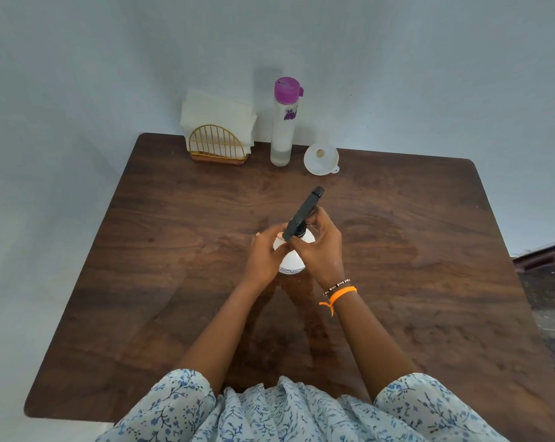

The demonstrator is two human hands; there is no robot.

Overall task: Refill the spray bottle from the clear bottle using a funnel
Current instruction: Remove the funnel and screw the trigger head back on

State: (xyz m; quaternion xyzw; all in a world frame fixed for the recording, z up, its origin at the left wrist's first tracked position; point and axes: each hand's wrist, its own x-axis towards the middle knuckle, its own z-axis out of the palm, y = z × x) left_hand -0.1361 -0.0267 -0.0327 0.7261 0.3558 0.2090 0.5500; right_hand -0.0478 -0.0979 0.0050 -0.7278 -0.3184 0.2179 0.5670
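white spray bottle (291, 260) upright at the centre of the dark wooden counter (397, 282), black trigger head (303, 213) on top, nozzle tilted toward 1 o'clock. left hand (265, 256) at 9 o'clock of the bottle, grip curled round the white body. right hand (322, 247) at 3 o'clock of it, grip closed round the neck just under the trigger head, thumb and fingertips against the black collar. orange band (341, 295) and beaded bracelet (336, 286) on the right wrist.

clear bottle (284, 122) with purple flip cap (288, 89) upright at 12 o'clock, at the counter's far edge, near the wall, well apart from both hands; a low level of clear liquid at its bottom. white funnel (321, 158) at 1 o'clock, just beside the clear bottle, wide mouth facing up toward the camera. gold wire napkin holder (217, 146) with white napkins (217, 111) at 11 o'clock, near the clear bottle on its other side.

blue floral sleeves (186, 403) along 6 o'clock.
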